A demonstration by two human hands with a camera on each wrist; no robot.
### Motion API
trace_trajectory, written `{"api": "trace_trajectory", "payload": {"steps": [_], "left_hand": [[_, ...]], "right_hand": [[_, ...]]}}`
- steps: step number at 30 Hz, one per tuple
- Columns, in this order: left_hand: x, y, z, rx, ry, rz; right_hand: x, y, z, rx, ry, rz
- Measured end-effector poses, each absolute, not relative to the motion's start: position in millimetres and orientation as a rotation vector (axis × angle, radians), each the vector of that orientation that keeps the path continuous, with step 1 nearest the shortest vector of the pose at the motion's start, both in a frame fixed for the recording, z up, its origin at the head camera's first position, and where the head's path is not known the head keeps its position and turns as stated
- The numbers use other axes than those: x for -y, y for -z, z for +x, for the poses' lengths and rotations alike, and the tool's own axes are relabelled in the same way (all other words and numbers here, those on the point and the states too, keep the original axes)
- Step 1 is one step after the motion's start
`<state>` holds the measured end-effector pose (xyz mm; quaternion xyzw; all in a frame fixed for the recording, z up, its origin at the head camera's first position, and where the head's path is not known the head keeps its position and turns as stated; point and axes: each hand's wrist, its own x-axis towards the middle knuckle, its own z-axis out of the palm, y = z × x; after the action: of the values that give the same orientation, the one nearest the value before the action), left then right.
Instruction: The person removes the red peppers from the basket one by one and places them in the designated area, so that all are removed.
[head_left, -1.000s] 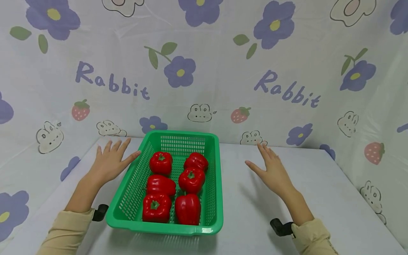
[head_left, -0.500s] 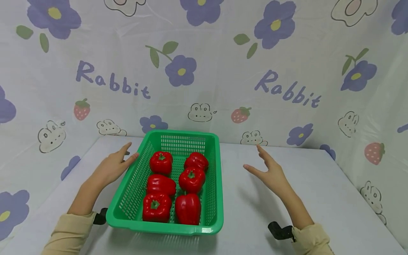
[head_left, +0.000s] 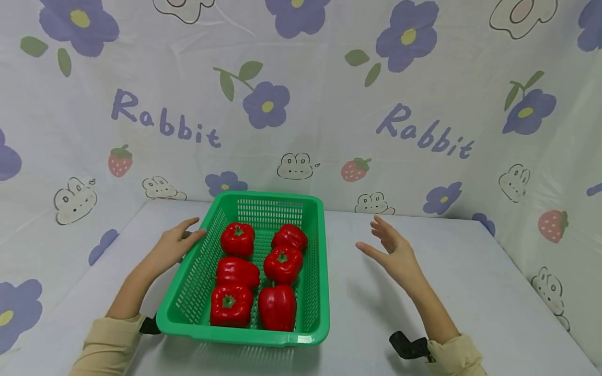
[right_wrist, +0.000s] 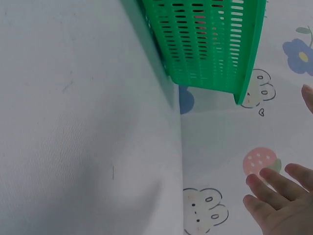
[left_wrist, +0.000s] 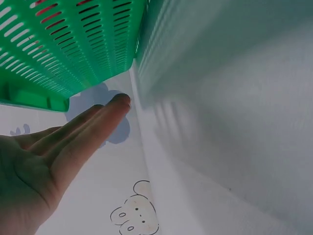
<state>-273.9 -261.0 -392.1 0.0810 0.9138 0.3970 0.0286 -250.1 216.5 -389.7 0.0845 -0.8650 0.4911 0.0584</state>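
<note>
A green plastic basket [head_left: 244, 335] with slotted walls stands on the white table, holding several glossy red bell peppers [head_left: 278, 308]. Some peppers show their green stems upward; others lie on their sides. My left hand [head_left: 171, 248] is at the basket's left side, its thumb by the rim; whether it touches cannot be told. In the left wrist view, the fingers [left_wrist: 93, 134] are extended below the basket wall [left_wrist: 83, 44]. My right hand [head_left: 398, 261] hovers to the right of the basket, apart from it, with thumb and fingers spread and nothing held.
White table surface [head_left: 470, 292] extends to the right of the basket. Behind it hangs a pale curtain [head_left: 320, 104] printed with flowers, rabbits and strawberries. Black wrist-worn devices [head_left: 408, 345] sit near the sleeve cuffs.
My left hand has moved slightly right, closer to the basket, and its spread fingers have come together. The right hand has shifted a little left, its fingers bending slightly. Basket and peppers stay put.
</note>
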Motion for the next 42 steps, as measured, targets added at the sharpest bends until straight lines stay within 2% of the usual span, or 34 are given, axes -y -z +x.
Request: {"api": "trace_trajectory", "payload": {"steps": [13,25,42], "left_hand": [[256.0,393.1,-272.2,-2.801,-1.371,0.315],[255.7,393.6,-270.5,-2.744,-1.459,0.354],[255.3,395.2,-272.8,-2.756,-1.444,0.319]], "right_hand": [[-200.0,390.6,-244.8,2.581,-1.589,0.272],[-174.7,376.0,-231.0,2.536,-1.713,0.302],[-129.5,365.0,-217.5,2.466,-1.787,0.477]]}}
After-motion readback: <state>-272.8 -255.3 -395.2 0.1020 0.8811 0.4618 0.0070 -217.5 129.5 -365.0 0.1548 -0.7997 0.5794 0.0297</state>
